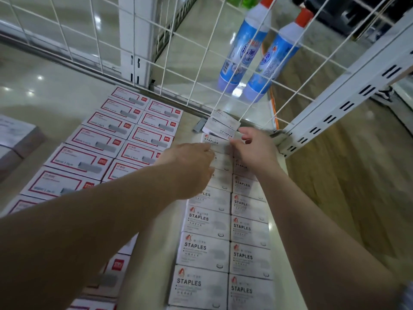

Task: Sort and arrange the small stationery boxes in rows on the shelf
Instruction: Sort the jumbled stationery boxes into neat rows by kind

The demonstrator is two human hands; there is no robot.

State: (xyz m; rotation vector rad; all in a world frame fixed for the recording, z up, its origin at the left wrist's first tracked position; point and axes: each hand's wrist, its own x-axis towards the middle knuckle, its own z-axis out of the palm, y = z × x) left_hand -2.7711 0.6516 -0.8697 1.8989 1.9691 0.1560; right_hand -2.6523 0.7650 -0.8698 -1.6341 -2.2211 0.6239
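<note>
Head view: both hands reach to the far right corner of the shelf [156,253]. The right hand [254,148] pinches a small white staples box [222,126] between thumb and forefinger at its near edge; the box is tilted, its printed face turned away so the word STAPLES reads upside down, and it sits at the far end of the white rows, close to the wire grid [201,70]. The left hand [190,166] lies with fingers curled over the far boxes of the left white row; whether it grips one of them I cannot tell.

Two rows of white STAPLES boxes [202,248] run side by side from the near edge toward the corner, packed edge to edge. To their left, apart from them across a strip of bare shelf, lie two rows of red-bordered boxes [93,139], also touching one another. A small grey block [199,125] lies just left of the held box.

Behind the grid stand two blue bottles [257,52] with orange caps. A white slotted upright [348,104] rises at the right, with wood-look flooring [357,175] beyond it.
</note>
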